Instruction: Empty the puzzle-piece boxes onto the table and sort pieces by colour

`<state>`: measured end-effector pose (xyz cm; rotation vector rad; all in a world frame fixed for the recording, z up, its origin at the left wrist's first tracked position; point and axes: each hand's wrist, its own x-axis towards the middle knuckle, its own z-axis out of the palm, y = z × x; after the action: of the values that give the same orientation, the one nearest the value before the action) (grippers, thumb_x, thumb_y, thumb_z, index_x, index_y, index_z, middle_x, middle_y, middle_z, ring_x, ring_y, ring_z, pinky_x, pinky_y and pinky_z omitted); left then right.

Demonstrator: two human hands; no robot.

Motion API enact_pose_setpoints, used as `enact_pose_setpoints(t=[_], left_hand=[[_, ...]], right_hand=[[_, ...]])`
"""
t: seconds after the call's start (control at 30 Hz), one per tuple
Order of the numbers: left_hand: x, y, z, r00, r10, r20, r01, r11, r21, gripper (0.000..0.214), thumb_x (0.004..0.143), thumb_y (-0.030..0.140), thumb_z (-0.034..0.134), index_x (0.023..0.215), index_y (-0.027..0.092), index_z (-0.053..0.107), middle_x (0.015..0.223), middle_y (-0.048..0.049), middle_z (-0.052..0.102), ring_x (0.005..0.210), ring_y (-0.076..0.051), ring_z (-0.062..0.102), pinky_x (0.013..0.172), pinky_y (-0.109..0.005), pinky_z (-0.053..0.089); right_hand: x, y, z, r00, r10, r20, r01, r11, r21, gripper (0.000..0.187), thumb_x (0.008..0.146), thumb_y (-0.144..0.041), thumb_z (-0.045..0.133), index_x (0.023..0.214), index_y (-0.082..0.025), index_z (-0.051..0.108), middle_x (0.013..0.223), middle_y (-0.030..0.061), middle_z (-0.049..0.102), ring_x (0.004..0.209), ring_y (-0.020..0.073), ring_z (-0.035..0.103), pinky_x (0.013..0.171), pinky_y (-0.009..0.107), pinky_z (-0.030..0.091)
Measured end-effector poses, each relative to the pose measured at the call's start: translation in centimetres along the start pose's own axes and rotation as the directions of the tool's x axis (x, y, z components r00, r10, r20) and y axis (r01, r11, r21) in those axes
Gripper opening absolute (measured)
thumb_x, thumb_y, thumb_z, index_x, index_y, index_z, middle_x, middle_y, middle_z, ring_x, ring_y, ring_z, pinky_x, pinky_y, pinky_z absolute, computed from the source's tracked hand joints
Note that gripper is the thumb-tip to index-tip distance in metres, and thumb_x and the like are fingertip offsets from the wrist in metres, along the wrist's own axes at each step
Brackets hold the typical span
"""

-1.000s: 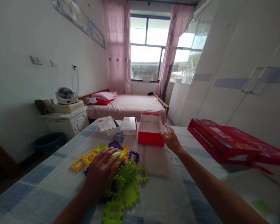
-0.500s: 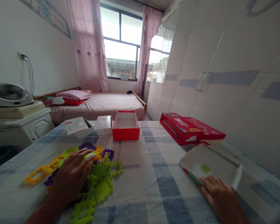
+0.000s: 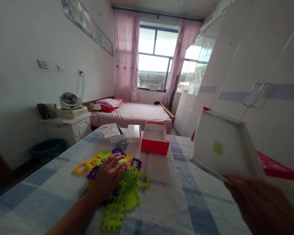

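My left hand (image 3: pixel 110 173) lies palm down on a loose pile of notched plastic building pieces, fingers stretched out. Around it are green pieces (image 3: pixel 131 198), yellow pieces (image 3: pixel 81 167) and purple pieces (image 3: pixel 136 163); those beneath the palm are hidden. On the right, my right hand (image 3: pixel 254 192) grips the near edge of a shallow box lid (image 3: pixel 225 130), tilted up off the table with its white inside facing me. A light green square (image 3: pixel 218 148) shows on that inside. Motion blurs the right hand, and its fingertips are partly hidden behind the lid.
An open red box (image 3: pixel 155 148) stands at the table's far side, beside two small white boxes (image 3: pixel 133 133). Behind the lid, part of a flat red box (image 3: pixel 276 166) shows. A checked cloth (image 3: pixel 171 202) covers the table. A wardrobe (image 3: pixel 235 78) lines the right.
My right hand has raised the lid from the table and tipped it upright. My left hand stays on the pieces. The view has swung left, so things appear further right.
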<state>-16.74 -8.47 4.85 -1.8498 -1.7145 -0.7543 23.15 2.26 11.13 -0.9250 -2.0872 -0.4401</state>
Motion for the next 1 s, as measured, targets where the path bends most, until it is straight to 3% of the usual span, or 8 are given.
enact_pose_setpoints(t=[0.1, 0.27, 0.4, 0.5, 0.63, 0.73, 0.9, 1.0], left_hand=[[-0.1, 0.0, 0.0, 1.0, 0.006, -0.014, -0.006, 1.0, 0.014, 0.027, 0.09, 0.024, 0.04, 0.103, 0.022, 0.063, 0.116, -0.0043, 0.062, 0.116, -0.022, 0.05, 0.102, -0.045, 0.039], [-0.3, -0.3, 0.1, 1.0, 0.005, -0.007, -0.005, 1.0, 0.023, 0.026, 0.09, 0.025, 0.042, 0.104, 0.025, 0.063, 0.117, -0.0026, 0.062, 0.116, -0.022, 0.049, 0.101, -0.044, 0.04], [-0.5, -0.7, 0.2, 1.0, 0.022, -0.006, -0.021, 0.999, 0.032, 0.025, 0.089, 0.025, 0.044, 0.105, 0.025, 0.062, 0.118, -0.0025, 0.061, 0.118, -0.022, 0.048, 0.101, -0.043, 0.039], [-0.6, -1.0, 0.3, 0.999, 0.042, -0.018, -0.042, 0.998, 0.043, 0.027, 0.089, 0.025, 0.045, 0.112, 0.023, 0.059, 0.12, -0.0041, 0.059, 0.118, -0.023, 0.047, 0.1, -0.042, 0.04], [-0.7, -1.2, 0.4, 0.996, 0.064, -0.067, -0.061, 0.997, 0.038, 0.036, 0.088, 0.027, 0.045, 0.123, 0.021, 0.052, 0.124, -0.0075, 0.056, 0.119, -0.024, 0.046, 0.099, -0.043, 0.039], [-0.7, -1.3, 0.4, 0.992, 0.081, -0.092, -0.08, 0.997, 0.017, 0.038, 0.088, 0.026, 0.043, 0.125, 0.021, 0.049, 0.127, -0.0078, 0.054, 0.121, -0.024, 0.045, 0.1, -0.043, 0.037], [-0.8, -1.4, 0.4, 0.984, 0.138, -0.114, -0.139, 0.99, 0.005, 0.039, 0.087, 0.026, 0.044, 0.126, 0.022, 0.049, 0.129, -0.0076, 0.051, 0.123, -0.025, 0.044, 0.102, -0.044, 0.036], [-0.1, 0.1, -0.3, 0.972, 0.193, -0.136, -0.196, 0.981, -0.012, 0.039, 0.087, 0.025, 0.044, 0.125, 0.025, 0.05, 0.13, -0.0059, 0.051, 0.122, -0.025, 0.046, 0.101, -0.042, 0.039]], right_hand=[[6.6, -2.8, 4.4, 0.967, -0.253, 0.024, 0.253, 0.966, -0.05, 0.023, 0.091, -0.031, 0.041, 0.092, -0.024, 0.063, 0.082, 0.005, 0.064, 0.078, 0.0215, 0.056, 0.076, 0.038, 0.037], [14.5, -6.7, 13.3, 0.956, -0.242, 0.166, 0.253, 0.966, -0.047, 0.019, 0.091, -0.021, 0.043, 0.093, -0.021, 0.062, 0.089, 0.0043, 0.062, 0.086, 0.0183, 0.053, 0.079, 0.033, 0.03], [16.4, -8.5, 18.6, 0.937, -0.183, 0.297, 0.192, 0.981, -0.001, 0.02, 0.09, -0.02, 0.044, 0.091, -0.02, 0.064, 0.095, 0.0065, 0.063, 0.089, 0.019, 0.053, 0.079, 0.033, 0.031], [15.8, -9.3, 20.3, 0.941, -0.138, 0.308, 0.149, 0.989, -0.01, 0.022, 0.09, -0.027, 0.044, 0.099, -0.021, 0.063, 0.102, 0.0076, 0.062, 0.095, 0.0205, 0.052, 0.083, 0.034, 0.031], [13.9, -7.2, 19.5, 0.989, 0.013, 0.149, -0.01, 1.0, -0.019, 0.04, 0.091, -0.038, 0.041, 0.127, -0.021, 0.047, 0.124, 0.0104, 0.053, 0.113, 0.0226, 0.044, 0.095, 0.037, 0.027], [11.9, -2.0, 17.2, 0.976, 0.203, 0.074, -0.194, 0.975, -0.112, 0.046, 0.089, -0.037, 0.041, 0.13, -0.017, 0.044, 0.129, 0.0126, 0.048, 0.118, 0.026, 0.041, 0.097, 0.04, 0.028], [8.3, 9.4, 12.1, 0.844, 0.536, 0.026, -0.504, 0.809, -0.303, 0.051, 0.089, -0.042, 0.036, 0.129, -0.014, 0.046, 0.134, 0.0168, 0.044, 0.123, 0.0302, 0.037, 0.1, 0.044, 0.029], [6.5, 15.2, 9.5, 0.708, 0.706, -0.022, -0.672, 0.663, -0.33, 0.053, 0.088, -0.043, 0.032, 0.127, -0.01, 0.048, 0.13, 0.0204, 0.046, 0.12, 0.035, 0.041, 0.095, 0.05, 0.034]])
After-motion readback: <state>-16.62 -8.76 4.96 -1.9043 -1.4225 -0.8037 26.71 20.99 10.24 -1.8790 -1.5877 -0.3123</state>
